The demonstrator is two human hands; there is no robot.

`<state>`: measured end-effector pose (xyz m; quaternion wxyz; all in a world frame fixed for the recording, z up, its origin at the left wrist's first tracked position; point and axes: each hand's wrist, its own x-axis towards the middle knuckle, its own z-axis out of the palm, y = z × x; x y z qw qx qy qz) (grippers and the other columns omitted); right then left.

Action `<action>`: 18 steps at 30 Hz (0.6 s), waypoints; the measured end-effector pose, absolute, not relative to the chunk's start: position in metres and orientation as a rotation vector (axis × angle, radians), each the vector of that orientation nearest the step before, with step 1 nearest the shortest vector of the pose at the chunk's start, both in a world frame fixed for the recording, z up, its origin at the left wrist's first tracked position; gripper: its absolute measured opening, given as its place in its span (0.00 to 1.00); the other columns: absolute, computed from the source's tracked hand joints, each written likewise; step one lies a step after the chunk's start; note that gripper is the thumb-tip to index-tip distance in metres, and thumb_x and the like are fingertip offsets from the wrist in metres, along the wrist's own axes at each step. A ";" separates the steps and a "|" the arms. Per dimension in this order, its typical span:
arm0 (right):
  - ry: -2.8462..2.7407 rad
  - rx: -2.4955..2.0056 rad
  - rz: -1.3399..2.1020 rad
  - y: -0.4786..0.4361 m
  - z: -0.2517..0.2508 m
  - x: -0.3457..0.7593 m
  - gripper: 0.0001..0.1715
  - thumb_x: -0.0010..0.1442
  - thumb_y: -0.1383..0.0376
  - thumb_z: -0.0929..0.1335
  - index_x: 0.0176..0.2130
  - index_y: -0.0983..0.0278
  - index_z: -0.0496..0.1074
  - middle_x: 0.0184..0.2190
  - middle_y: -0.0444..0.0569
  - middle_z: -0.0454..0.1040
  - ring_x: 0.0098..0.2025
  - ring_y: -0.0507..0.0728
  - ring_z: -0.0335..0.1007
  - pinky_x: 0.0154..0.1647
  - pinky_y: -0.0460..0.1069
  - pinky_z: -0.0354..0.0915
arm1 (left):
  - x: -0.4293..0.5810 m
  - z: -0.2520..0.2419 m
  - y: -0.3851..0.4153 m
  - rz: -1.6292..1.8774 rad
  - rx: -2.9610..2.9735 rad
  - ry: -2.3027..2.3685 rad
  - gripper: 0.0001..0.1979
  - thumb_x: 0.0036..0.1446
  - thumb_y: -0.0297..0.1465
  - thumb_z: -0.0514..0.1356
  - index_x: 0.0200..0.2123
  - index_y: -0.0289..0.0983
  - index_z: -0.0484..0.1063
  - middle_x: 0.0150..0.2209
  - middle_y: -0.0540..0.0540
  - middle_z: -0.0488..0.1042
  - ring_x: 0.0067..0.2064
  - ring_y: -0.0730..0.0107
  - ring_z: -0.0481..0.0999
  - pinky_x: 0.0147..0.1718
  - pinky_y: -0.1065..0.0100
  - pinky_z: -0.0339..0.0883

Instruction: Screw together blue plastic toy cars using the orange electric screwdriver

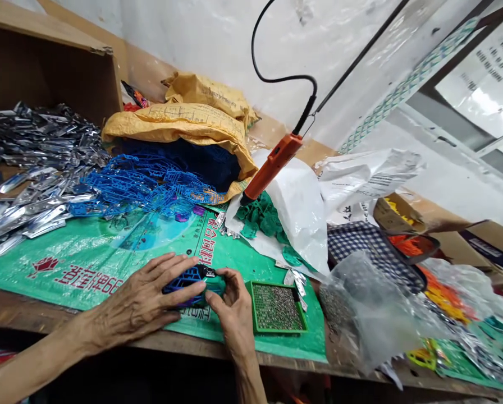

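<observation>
Beneath the fingers of my left hand (141, 296) is a blue plastic lattice frame (188, 278), which the hand grips from the left side. At its right end my right hand (234, 308) pinches it between thumb and fingers, beside a small black part (208, 271). The palm sides of both hands and part of the frame are hidden. Just right of my right hand stands a green tray (279, 332) of small metal pieces that look like screws. An orange electric screwdriver (272, 168) hangs tip down above, apart from both hands.
Blue frames (146, 182) spill from a yellow sack (184, 120). Shiny metallic pieces (45, 146) are heaped at left. Green plastic parts (262, 216) lie in a white bag (302, 207). A clear plastic bag (369, 308) stands right of the tray. The wooden table edge (184, 342) runs in front.
</observation>
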<state>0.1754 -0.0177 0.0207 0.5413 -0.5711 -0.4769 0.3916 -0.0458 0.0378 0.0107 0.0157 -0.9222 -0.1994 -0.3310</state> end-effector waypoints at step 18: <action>-1.631 -1.386 0.122 -0.007 0.037 0.215 0.16 0.64 0.63 0.66 0.50 0.59 0.76 0.48 0.54 0.80 0.51 0.66 0.79 0.53 0.60 0.73 | -0.015 0.001 0.014 -1.345 -2.735 -0.961 0.24 0.72 0.46 0.52 0.60 0.34 0.61 0.48 0.36 0.80 0.43 0.58 0.83 0.41 0.64 0.77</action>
